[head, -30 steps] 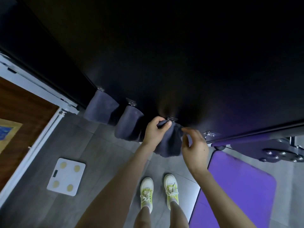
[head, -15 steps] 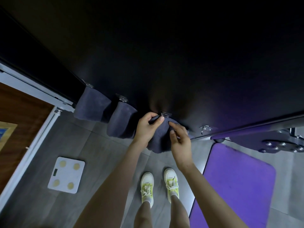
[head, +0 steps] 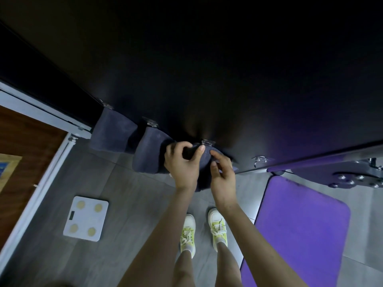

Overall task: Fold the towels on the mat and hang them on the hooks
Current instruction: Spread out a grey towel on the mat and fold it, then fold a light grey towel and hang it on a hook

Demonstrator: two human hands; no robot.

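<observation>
My left hand [head: 182, 164] clutches the top fold of the dark towel [head: 205, 162], thumb just under the third hook [head: 207, 142]. My right hand [head: 222, 177] has come in from the towel's right edge and now pinches the cloth beside that thumb. With the towel bunched at the hook, I judge it is nearly hung. The far-left towel [head: 113, 131] and middle towel [head: 149, 150] already hang. The last hook [head: 260, 159] is bare, and I see no towel on the visible part of the purple mat [head: 300, 224].

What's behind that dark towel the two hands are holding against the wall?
A clear hook shows at its top edge, on the black wall. The dark towel covers the rest, so whether it is caught on the hook cannot be seen.
</observation>
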